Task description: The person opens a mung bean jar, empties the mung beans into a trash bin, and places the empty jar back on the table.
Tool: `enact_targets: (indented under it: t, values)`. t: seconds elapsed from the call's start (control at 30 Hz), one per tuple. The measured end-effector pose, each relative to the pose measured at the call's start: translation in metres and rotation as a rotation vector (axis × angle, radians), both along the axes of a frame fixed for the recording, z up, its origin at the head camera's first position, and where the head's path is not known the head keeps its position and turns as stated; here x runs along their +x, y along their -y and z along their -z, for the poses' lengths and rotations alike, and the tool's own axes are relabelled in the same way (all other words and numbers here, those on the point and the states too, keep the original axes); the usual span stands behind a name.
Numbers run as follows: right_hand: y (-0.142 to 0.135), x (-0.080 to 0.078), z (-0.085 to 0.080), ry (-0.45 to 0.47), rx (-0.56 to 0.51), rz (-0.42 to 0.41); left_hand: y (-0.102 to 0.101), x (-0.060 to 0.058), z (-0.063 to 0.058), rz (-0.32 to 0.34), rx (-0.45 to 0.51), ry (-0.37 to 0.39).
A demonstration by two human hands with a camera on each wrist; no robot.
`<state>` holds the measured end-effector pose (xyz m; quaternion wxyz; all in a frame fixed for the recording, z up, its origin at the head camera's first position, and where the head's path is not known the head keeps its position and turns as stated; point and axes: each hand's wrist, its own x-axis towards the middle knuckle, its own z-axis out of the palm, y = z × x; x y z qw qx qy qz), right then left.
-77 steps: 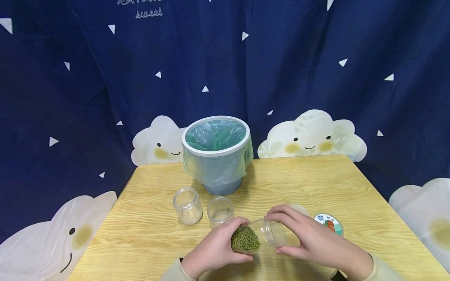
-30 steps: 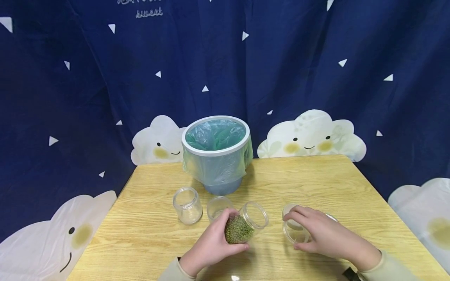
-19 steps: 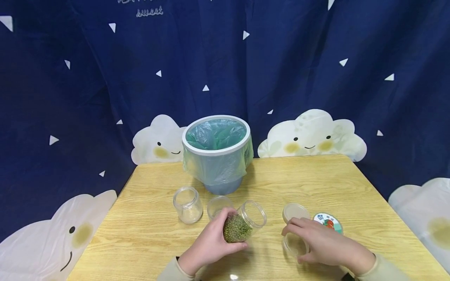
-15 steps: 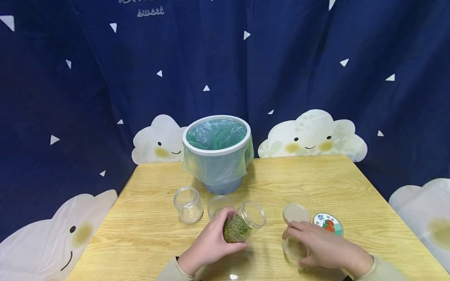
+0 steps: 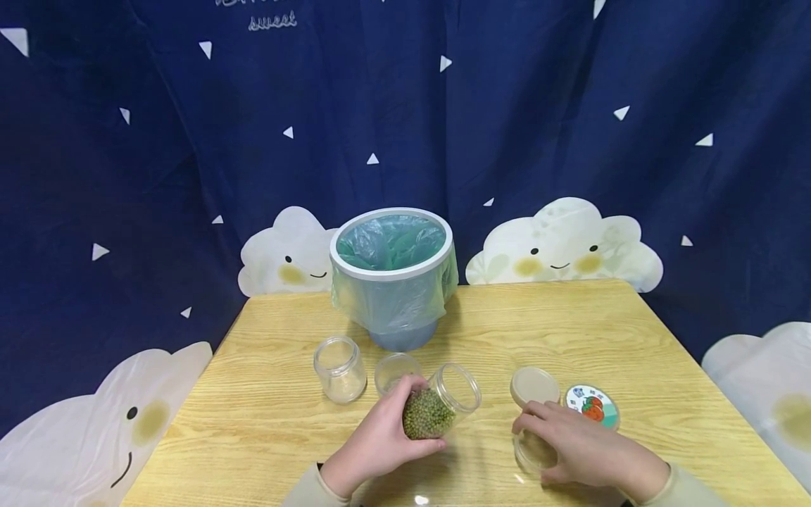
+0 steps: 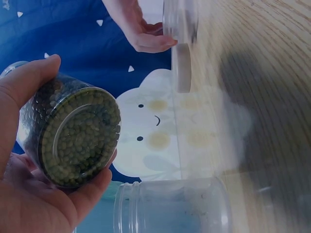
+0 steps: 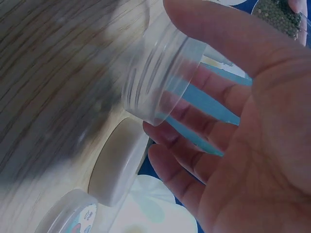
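Note:
My left hand (image 5: 386, 436) grips a clear jar (image 5: 457, 389) partly filled with small green beans (image 5: 427, 414). Tilted to the right, its uncovered mouth faces up and right. In the left wrist view, its round base (image 6: 80, 138) shows the beans through the plastic. My right hand (image 5: 579, 447) has thumb and fingers curled round a clear ridged lid (image 7: 155, 73), low at the tabletop. From above, the hand partly hides that lid (image 5: 532, 454). Just beyond it lies a beige lid (image 5: 535, 385); to the right is a lid with a red tomato picture (image 5: 592, 406).
Two clear jars, one farther left (image 5: 340, 373) and one partly behind my left hand (image 5: 396, 370), stand on the wooden table (image 5: 272, 436). Behind them is a blue bin (image 5: 399, 331) lined with a thin green bag. A dark blue curtain (image 5: 405, 105) hangs beyond the table.
The right hand has taken the clear lid off the bean jar, moved right and lowered it to the table. The bean jar's mouth has turned upward. Lately the right hand has shifted slightly nearer.

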<state>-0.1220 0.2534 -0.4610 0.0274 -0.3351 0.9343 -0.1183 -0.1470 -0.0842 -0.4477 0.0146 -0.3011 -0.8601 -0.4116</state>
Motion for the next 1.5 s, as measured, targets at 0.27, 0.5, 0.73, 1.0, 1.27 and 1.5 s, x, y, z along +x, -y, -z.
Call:
enact_targets:
  t: [0.27,0.5,0.73,1.0,1.27,1.5]
  values:
    - [-0.005,-0.003,0.001,0.024,0.01,0.012,0.001,0.0,0.0,0.0,-0.013,-0.02]
    - [-0.007,-0.005,0.002,0.043,0.007,0.01,0.0,0.0,0.001,0.006,-0.015,-0.032]
    - [-0.009,-0.007,0.005,0.054,0.01,0.015,0.0,0.001,0.002,0.013,-0.007,-0.032]
    - [-0.013,-0.008,0.008,0.052,-0.005,0.011,0.0,0.0,0.004,0.017,-0.002,-0.035]
    - [-0.017,-0.009,0.013,0.085,-0.009,0.026,0.0,0.001,0.005,0.025,-0.005,-0.031]
    - [-0.018,-0.01,0.014,0.094,-0.008,0.031,0.001,0.0,0.005,0.032,-0.011,-0.029]
